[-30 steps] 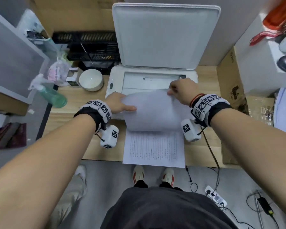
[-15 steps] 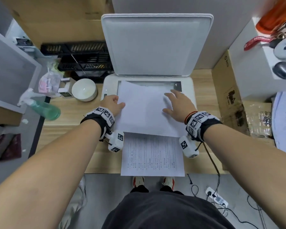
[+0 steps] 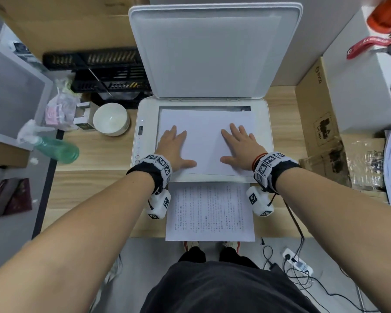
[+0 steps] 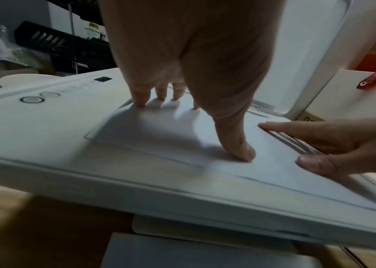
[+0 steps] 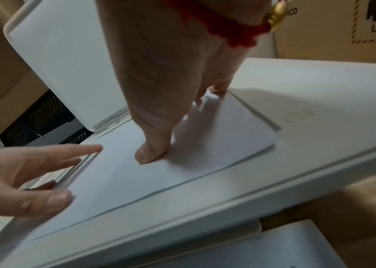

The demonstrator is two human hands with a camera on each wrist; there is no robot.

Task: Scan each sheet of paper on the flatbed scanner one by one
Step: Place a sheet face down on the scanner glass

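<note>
A white flatbed scanner [image 3: 263,136] sits on the wooden desk with its lid [image 3: 215,50] raised. A blank-side-up sheet [image 3: 204,141] lies flat on the glass. My left hand [image 3: 175,146] presses the sheet's left part with straight fingers, and my right hand [image 3: 239,145] presses its right part the same way. In the left wrist view the left hand [image 4: 182,90] lies spread on the sheet [image 4: 262,163]; in the right wrist view the right hand [image 5: 171,108] lies on the sheet [image 5: 136,181]. A printed sheet [image 3: 209,213] lies on the desk in front of the scanner.
A white bowl [image 3: 110,119], a green spray bottle [image 3: 54,147] and black trays [image 3: 95,71] stand left of the scanner. A cardboard box [image 3: 318,123] stands at the right. Cables and a power strip [image 3: 297,264] lie on the floor.
The sheet was lifted and curved above the scanner; it was then laid down and slid square onto the glass. Both hands went from pinching its edges to pressing it flat.
</note>
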